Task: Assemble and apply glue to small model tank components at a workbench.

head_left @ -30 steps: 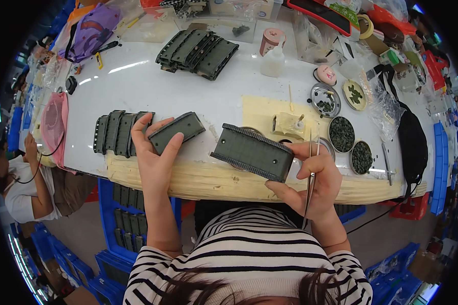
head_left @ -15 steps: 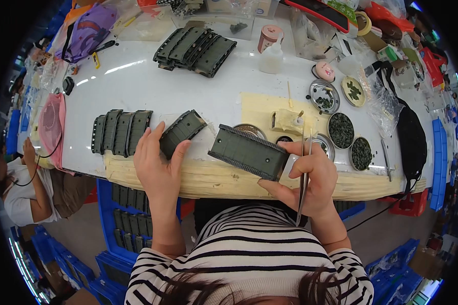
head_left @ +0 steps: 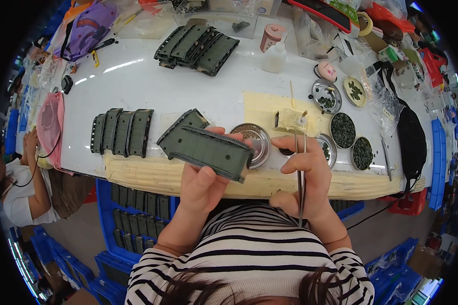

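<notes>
A dark green, slightly curved rectangular panel (head_left: 208,152) with ridged long edges is in my left hand (head_left: 201,189). The thumb is on its near edge and the fingers wrap behind it. It overlaps a similar green panel (head_left: 189,119) lying on the table. My right hand (head_left: 314,178) keeps metal tweezers (head_left: 301,190) between its fingers, tips pointing away from me. Its thumb and index finger are apart, off the panel. Just beyond, a round metal dish (head_left: 263,152) holds small brownish bits. A cream-wrapped block (head_left: 290,121) sits on a yellow sheet (head_left: 254,104).
More green panels (head_left: 122,133) stand in a row at left, with another stack (head_left: 196,48) at the back. Bowls of dark green pieces (head_left: 342,130) sit to the right, near a black bag (head_left: 411,137). Padding (head_left: 137,173) lines the front edge. Another person (head_left: 28,195) sits at far left.
The green panel has passed from my right hand to my left and moved leftward. My left hand came right from beside the lying panel. The right hand still has the tweezers.
</notes>
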A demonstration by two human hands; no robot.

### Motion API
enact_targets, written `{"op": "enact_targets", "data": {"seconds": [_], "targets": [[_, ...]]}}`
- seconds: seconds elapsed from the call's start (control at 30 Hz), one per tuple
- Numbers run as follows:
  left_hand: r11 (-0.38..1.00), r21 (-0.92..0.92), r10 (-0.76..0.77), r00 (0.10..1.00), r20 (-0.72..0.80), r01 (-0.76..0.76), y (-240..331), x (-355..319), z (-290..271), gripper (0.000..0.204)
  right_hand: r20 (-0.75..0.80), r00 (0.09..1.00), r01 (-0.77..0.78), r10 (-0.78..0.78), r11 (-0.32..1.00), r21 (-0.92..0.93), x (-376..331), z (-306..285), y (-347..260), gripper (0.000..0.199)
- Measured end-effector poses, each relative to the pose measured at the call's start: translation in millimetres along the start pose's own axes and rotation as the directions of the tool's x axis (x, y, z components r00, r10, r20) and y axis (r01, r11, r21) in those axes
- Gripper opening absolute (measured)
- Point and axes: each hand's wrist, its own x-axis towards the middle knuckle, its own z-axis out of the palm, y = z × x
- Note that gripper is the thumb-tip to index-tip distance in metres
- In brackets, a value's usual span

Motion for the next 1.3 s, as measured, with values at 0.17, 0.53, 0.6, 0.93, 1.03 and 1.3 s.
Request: {"op": "enact_targets", "data": {"seconds": [0.17, 0.53, 0.6, 0.93, 1.03, 1.3], "targets": [[0.999, -0.003, 0.037, 0.998, -0.044, -0.037, 18.2, 5.5, -0.3, 0.057, 0.067, 0.951, -0.307, 0.303, 0.95, 0.051, -23.4, 8.5, 5.4, 0.046], [0.998, 0.053, -0.028, 0.972, -0.234, 0.042, 25.2, 1.7, 5.8, 0.044, 0.109, 0.94, -0.312, 0.324, 0.943, -0.112, -5.9, 21.5, 24.5, 0.015], [0.996, 0.075, -0.019, 0.967, -0.253, 0.039, 25.0, 1.8, 4.6, 0.04, 0.114, 0.944, -0.295, 0.309, 0.947, -0.125, -6.8, 23.6, 27.9, 0.015], [0.921, 0.388, 0.093, 0.959, -0.267, 0.019, 17.0, 2.7, 10.2, 0.046, 0.119, 0.938, -0.312, 0.327, 0.941, -0.131, -5.6, 25.7, 28.4, 0.014], [0.906, 0.422, 0.165, 0.947, -0.276, -0.035, 16.4, 1.9, 19.1, 0.052, 0.107, 0.936, -0.323, 0.335, 0.94, -0.11, -7.3, 26.6, 30.2, 0.014], [0.803, 0.592, 0.189, 0.971, -0.149, -0.066, 17.6, -0.1, 12.3, 0.026, 0.086, 0.938, -0.333, 0.335, 0.942, -0.039, -6.3, 23.3, 27.7, 0.013]]}}
